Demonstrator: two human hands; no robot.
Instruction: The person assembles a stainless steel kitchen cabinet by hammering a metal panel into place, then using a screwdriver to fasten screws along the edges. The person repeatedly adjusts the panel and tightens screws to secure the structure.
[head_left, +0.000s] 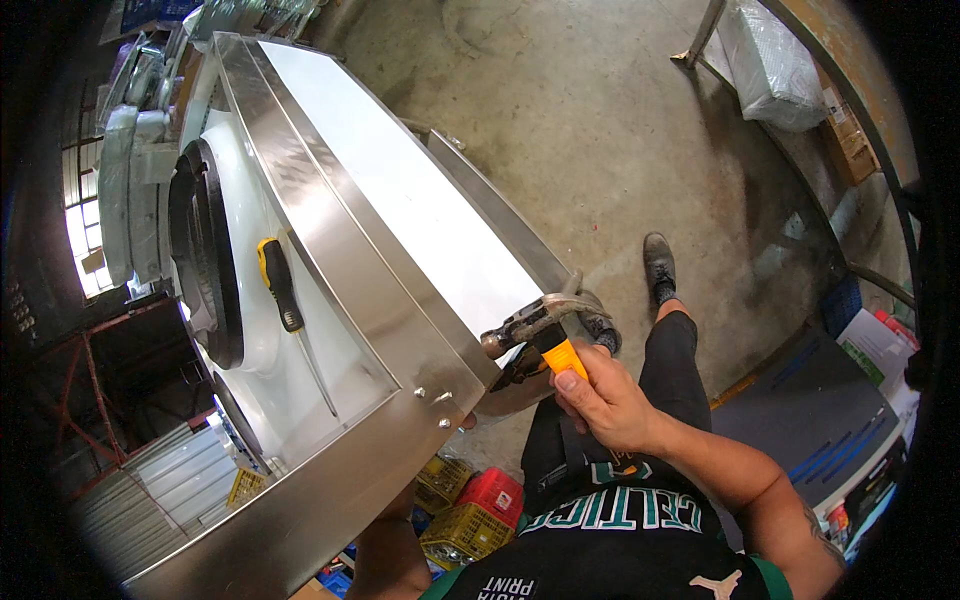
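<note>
By the right hand [612,404], a yellow-handled steel claw hammer [533,321] is grasped near its head, seemingly for control, beside a silver sheet-metal frame [330,485]; the grip of the left hand [468,422], largely hidden, cannot be told.

Workshop, with storage around it

A stained concrete floor [560,130] and a red steel frame [99,385] point to an industrial building. A claw hammer [548,336] and a screwdriver [283,295] are out at a large steel-edged white unit [400,205]; yellow crates [468,530], a plastic-wrapped package [772,70] and a cardboard box [850,140] sit around it.
</note>
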